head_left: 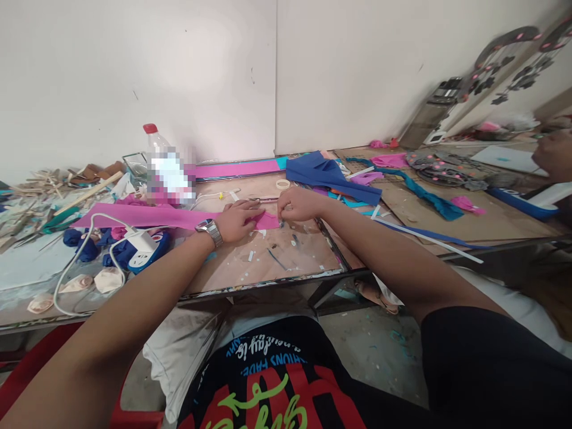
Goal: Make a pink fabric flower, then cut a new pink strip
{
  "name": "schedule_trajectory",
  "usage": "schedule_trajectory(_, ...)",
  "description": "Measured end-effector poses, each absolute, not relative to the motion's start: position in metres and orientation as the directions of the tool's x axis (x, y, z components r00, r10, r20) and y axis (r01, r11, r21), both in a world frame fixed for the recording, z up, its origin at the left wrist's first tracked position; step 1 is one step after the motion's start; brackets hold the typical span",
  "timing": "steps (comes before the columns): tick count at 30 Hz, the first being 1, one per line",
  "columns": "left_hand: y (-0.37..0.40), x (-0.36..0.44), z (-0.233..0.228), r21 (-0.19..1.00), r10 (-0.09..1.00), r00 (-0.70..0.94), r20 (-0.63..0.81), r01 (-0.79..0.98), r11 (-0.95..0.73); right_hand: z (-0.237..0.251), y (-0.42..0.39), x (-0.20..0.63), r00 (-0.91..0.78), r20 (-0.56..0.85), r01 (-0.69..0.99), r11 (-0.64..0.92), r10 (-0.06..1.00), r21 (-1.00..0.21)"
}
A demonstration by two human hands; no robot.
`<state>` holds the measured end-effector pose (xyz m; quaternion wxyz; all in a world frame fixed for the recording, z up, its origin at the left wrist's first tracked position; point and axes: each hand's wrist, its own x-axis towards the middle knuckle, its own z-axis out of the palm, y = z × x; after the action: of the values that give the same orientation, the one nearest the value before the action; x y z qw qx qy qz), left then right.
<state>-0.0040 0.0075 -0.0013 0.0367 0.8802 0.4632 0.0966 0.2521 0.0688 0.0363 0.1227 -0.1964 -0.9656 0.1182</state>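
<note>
A long pink strip (179, 217), paper or cloth, lies across the worktable, its right end in front of me. My left hand (239, 220), with a metal watch at the wrist, lies on the strip with its fingers stretched out, pressing it against the tabletop. At the strip's right end my right hand (297, 204) is closed in a pinch, its fingertips touching the edge. Whatever is between those fingers is too small to make out. Just behind the right hand are a cream ring, like a tape roll (282, 185), and a folded dark blue piece (328, 173).
At left stand a red-capped bottle (154, 138) and a blue power strip (149, 253) with a white cable, near rolled fabric flowers (75, 283). A white stick (429, 239) lies at right. Another person's hand (554, 152) shows at the far right.
</note>
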Motion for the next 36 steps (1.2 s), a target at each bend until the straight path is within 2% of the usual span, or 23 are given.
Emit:
schedule_trajectory(5,0.007,-0.003,-0.001,0.139,0.826,0.549,0.129,0.814,-0.563,0.032,0.066,0.247,-0.890,0.260,0.299,0.910,0.374,-0.287)
schedule_trajectory(12,0.007,-0.002,0.001,0.142,0.834,0.536,0.131,0.822,-0.551,0.025,0.073,0.246,-0.924,0.154,0.303,0.916,0.350,-0.264)
schedule_trajectory(20,0.006,-0.002,0.000,0.127,0.843,0.518,0.142,0.835,-0.535,0.036,0.071,0.252,-0.891,0.111,0.380,0.856,0.441,-0.351)
schedule_trajectory(30,0.006,-0.002,0.001,0.125,0.839,0.529,0.130,0.831,-0.543,0.024,0.077,0.252,-0.843,0.140,0.455,0.827,0.519,-0.330)
schedule_trajectory(36,0.008,-0.002,-0.001,0.112,0.829,0.540,0.148,0.823,-0.556,0.019,0.075,0.249,-0.775,0.161,0.499,0.749,0.611,-0.436)
